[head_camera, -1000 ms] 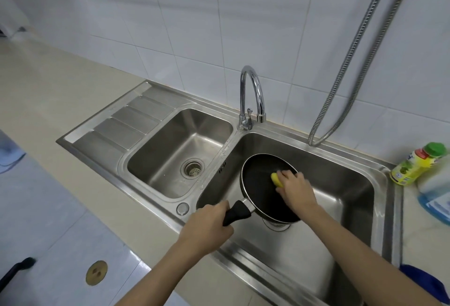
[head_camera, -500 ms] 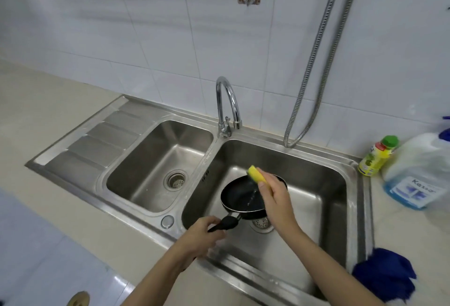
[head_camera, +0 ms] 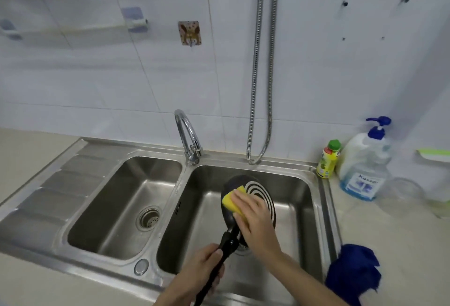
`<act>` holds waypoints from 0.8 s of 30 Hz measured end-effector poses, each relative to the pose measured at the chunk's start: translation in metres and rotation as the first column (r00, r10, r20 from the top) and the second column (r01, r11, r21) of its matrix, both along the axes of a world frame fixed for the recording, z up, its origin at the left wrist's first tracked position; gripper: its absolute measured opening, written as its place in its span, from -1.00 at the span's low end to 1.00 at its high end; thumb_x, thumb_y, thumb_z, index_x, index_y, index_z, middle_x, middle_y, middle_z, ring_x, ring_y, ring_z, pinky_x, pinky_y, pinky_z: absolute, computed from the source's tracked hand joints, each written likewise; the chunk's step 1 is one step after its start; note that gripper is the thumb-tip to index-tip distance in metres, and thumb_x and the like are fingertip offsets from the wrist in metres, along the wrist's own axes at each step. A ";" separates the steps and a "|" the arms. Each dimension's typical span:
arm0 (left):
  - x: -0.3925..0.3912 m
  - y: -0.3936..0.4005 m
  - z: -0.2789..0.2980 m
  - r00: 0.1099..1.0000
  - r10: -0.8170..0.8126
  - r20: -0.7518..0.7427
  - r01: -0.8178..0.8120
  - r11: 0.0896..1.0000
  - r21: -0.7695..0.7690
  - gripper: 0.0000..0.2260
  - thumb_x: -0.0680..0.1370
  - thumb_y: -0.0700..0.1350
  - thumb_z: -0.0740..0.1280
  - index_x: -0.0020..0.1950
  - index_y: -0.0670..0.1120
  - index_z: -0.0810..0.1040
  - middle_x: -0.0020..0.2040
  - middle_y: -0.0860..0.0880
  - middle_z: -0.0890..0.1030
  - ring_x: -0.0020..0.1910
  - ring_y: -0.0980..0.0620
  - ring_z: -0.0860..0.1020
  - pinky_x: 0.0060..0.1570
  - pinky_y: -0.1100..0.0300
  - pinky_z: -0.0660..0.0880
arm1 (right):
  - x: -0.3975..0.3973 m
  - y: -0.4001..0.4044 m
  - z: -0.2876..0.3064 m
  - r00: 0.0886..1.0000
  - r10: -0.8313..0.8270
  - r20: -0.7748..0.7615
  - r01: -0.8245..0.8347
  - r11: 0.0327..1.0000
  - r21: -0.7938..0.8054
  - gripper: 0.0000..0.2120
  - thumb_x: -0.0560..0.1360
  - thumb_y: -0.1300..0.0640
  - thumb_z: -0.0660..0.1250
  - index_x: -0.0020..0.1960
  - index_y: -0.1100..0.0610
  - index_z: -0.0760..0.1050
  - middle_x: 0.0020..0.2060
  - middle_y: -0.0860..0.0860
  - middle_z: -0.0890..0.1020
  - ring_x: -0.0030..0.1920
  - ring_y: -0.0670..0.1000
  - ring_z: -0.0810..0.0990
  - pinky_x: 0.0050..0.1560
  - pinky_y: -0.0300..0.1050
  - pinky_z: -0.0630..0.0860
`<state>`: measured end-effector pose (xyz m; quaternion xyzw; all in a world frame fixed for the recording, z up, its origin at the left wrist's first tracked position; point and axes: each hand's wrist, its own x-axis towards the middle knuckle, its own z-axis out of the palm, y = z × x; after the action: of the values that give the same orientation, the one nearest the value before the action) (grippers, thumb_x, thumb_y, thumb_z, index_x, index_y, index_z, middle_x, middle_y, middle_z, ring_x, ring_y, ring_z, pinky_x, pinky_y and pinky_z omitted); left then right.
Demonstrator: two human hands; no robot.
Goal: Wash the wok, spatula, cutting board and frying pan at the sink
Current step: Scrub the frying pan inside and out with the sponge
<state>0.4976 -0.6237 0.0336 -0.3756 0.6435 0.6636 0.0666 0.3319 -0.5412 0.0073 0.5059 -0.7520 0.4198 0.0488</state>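
White tiled wall is backing a beige bench [head_camera: 389,245] with a double steel sink [head_camera: 323,208] set into it; a chrome tap [head_camera: 188,135] is standing between the two basins and a ribbed metal hose [head_camera: 255,74] is hanging down the wall.

Change since half a second ago: the pan [head_camera: 253,191] is now turned over. Earlier its dark inside was facing up with the sponge [head_camera: 235,200] lifted above the rim; now the underside, black with pale concentric rings, is facing the camera, tilted up over the far part of the right basin. Judgement: the inside scrub is finishing and the bottom is being cleaned, so the pan is approaching its rinse. Wok, spatula and cutting board are not showing.

Left hand [head_camera: 199,274] is gripping the black handle, fingers curled round it, near the front rim. Right hand [head_camera: 255,220] is pressing the sponge against the underside, fingers fairly straight over it, thumb hidden.

Materials: sponge is a soft yellow block; sink is brushed and ridged at the left drainboard; handle is matt and straight. On the right bench, a yellow bottle [head_camera: 328,159], a clear pump bottle [head_camera: 365,167] and a crumpled blue cloth [head_camera: 353,269] are sitting.
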 end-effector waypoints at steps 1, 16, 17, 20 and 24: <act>-0.001 0.003 -0.001 1.000 -0.029 0.005 0.029 0.997 -0.068 -0.82 0.67 -0.10 0.12 0.00 -0.16 0.45 -0.41 -0.04 0.49 -0.55 0.04 0.38 -0.56 0.27 0.31 | -0.001 -0.005 0.002 0.995 0.030 -0.093 -0.029 1.000 0.010 -0.64 0.59 0.06 0.20 0.37 0.03 0.43 0.36 -0.12 0.43 0.25 -0.02 0.40 0.32 -0.12 0.28; 0.025 -0.003 0.008 0.983 0.133 -0.128 -0.120 0.987 0.104 -0.78 0.68 -0.06 0.10 -0.06 -0.16 0.37 -0.38 -0.08 0.42 -0.55 0.04 0.32 -0.58 0.29 0.25 | -0.059 -0.008 -0.011 0.387 -0.311 0.868 0.387 0.909 0.153 -0.73 0.54 -0.08 0.29 0.16 0.01 0.54 0.05 -0.01 0.63 0.12 0.05 0.56 0.15 0.01 0.50; 0.023 -0.005 0.007 0.976 0.181 -0.123 -0.162 0.976 0.147 -0.78 0.68 -0.03 0.11 -0.05 -0.15 0.37 -0.37 -0.08 0.42 -0.54 0.05 0.31 -0.57 0.28 0.24 | -0.041 -0.006 -0.014 0.395 -0.294 0.870 0.434 0.895 0.106 -0.73 0.54 -0.01 0.29 0.21 0.01 0.52 0.10 0.00 0.61 0.13 0.03 0.55 0.21 0.07 0.49; 0.016 -0.008 0.006 0.950 0.287 -0.120 -0.254 0.938 0.234 -0.79 0.67 -0.01 0.11 -0.02 -0.15 0.34 -0.37 -0.07 0.40 -0.54 0.06 0.29 -0.57 0.28 0.22 | 0.014 -0.004 -0.019 0.679 -0.290 0.675 0.400 0.917 -0.008 -0.64 0.53 0.12 0.31 0.32 0.04 0.46 0.23 -0.01 0.51 0.24 -0.01 0.45 0.32 0.04 0.39; 0.012 -0.008 0.011 0.964 0.244 -0.102 -0.222 0.957 0.189 -0.78 0.68 -0.01 0.09 -0.02 -0.15 0.33 -0.39 -0.05 0.41 -0.54 0.05 0.29 -0.57 0.26 0.24 | 0.031 -0.015 -0.006 0.987 -0.100 0.124 0.107 0.993 -0.056 -0.62 0.49 0.14 0.34 0.31 0.02 0.50 0.29 -0.10 0.49 0.27 -0.02 0.38 0.32 -0.14 0.25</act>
<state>0.5095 -0.6315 0.0443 -0.3995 0.5365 0.7430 -0.0195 0.3629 -0.5563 0.0011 0.4380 -0.7653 0.4700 0.0409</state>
